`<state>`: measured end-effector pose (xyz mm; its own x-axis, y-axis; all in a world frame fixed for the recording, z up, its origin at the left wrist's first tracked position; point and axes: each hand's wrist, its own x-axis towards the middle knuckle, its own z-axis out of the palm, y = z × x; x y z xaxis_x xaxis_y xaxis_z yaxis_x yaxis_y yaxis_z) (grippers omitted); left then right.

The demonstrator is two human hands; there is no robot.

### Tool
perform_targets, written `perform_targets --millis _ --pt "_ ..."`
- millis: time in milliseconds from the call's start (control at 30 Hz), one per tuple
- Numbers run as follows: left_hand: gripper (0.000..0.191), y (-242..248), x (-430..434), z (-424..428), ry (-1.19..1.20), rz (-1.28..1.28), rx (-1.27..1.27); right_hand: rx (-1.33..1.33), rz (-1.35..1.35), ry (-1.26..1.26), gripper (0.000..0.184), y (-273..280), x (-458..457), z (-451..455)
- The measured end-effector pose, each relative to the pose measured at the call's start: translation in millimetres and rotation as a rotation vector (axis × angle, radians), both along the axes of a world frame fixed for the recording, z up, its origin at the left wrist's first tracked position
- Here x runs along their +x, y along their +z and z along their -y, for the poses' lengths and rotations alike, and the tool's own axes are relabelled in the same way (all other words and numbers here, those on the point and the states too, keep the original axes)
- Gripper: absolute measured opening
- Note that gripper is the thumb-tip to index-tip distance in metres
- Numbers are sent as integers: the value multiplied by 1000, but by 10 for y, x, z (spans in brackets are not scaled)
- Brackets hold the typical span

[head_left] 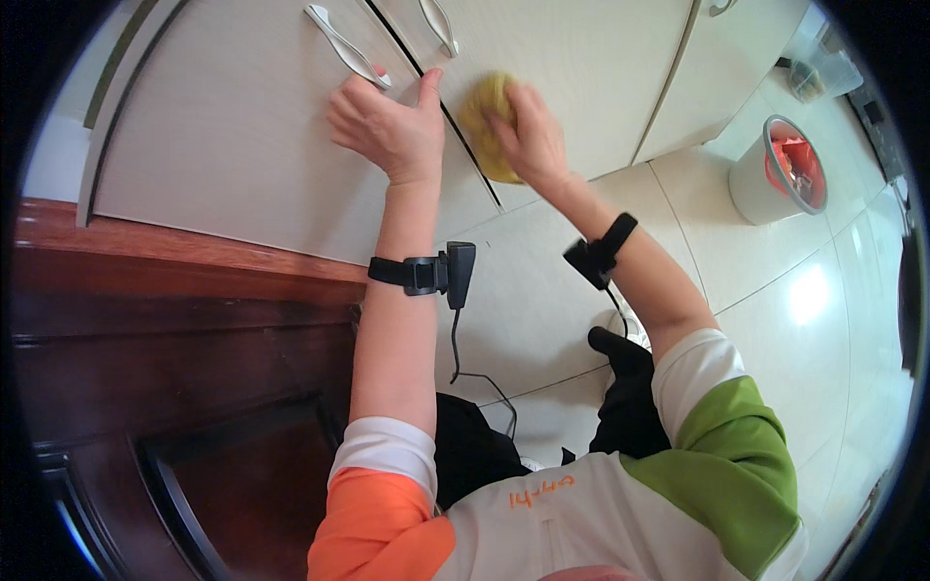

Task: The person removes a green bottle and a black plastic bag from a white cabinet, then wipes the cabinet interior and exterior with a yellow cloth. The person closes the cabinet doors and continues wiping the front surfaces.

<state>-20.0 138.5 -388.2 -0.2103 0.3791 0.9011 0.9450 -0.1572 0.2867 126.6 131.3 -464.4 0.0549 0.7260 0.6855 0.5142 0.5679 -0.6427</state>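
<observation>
A light cabinet door [240,131] with a curved metal handle [340,42] is on the left. My left hand [385,123] is at the lower end of that handle, fingers curled around it and thumb raised beside the dark gap between the doors. Across the gap, my right hand [534,134] presses a yellow-green cloth [488,123] against the neighbouring cabinet door [574,65], below its own metal handle [440,27]. The right hand and cloth are slightly blurred. Part of the cloth is hidden by the fingers.
A grey bin [752,181] with a red liner stands on the tiled floor [770,290] at the right. Dark red wooden panelling [240,465] is at the lower left. A clear plastic container [814,80] lies at the upper right. Black cables hang from both wrist straps.
</observation>
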Motion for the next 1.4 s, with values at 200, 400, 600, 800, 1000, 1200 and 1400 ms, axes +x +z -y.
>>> perform_targets --millis 200,400,600,800,1000,1200,1400 --pt "59 68 3 7 3 -71 66 338 98 14 29 275 -21 -239" --pt "61 107 15 22 16 -69 53 301 325 68 31 -11 319 -154" --pt "61 40 -39 0 54 -110 60 414 -133 -245 40 777 345 -221" --pt "64 40 -64 3 56 -140 116 610 283 -321 45 808 349 -421" --pt "68 -19 -163 -70 32 -233 129 420 46 -451 44 -304 1007 -783" --pt "68 -46 -161 -55 54 -238 159 -142 -665 -560 41 -1541 1271 -621" --pt "65 -65 -66 -39 -21 -138 132 61 -603 -432 42 -430 1061 -557"
